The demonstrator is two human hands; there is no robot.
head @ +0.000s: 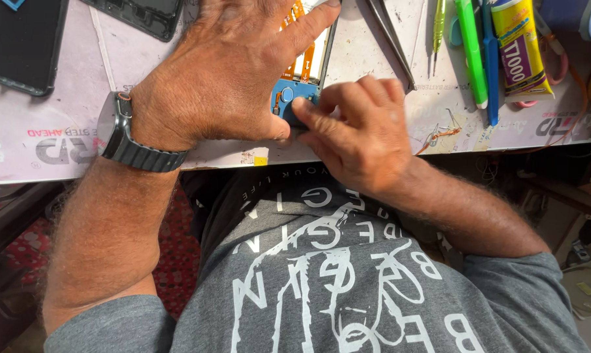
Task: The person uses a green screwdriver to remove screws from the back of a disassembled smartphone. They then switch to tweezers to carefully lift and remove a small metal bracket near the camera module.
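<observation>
We've got a blue board point(294, 91) with orange ribbon strips point(295, 39) in the opened phone, sitting on a pale grey mat point(374, 52) with scuffs. There's a black watch point(122, 134), a yellow tube point(519, 49), a green pen point(470, 52), and our grey shirt point(321, 281) has white print.

- Opened phone point(303, 78): glossy blue board, orange flex ribbon.
- Work mat point(374, 59), upper frame: matt, scuffed, stained.
- Watch point(122, 134), left: dark matt band.
- Glue tube point(519, 49), upper right: glossy yellow plastic.
- T-shirt point(321, 281): grey cloth.
</observation>
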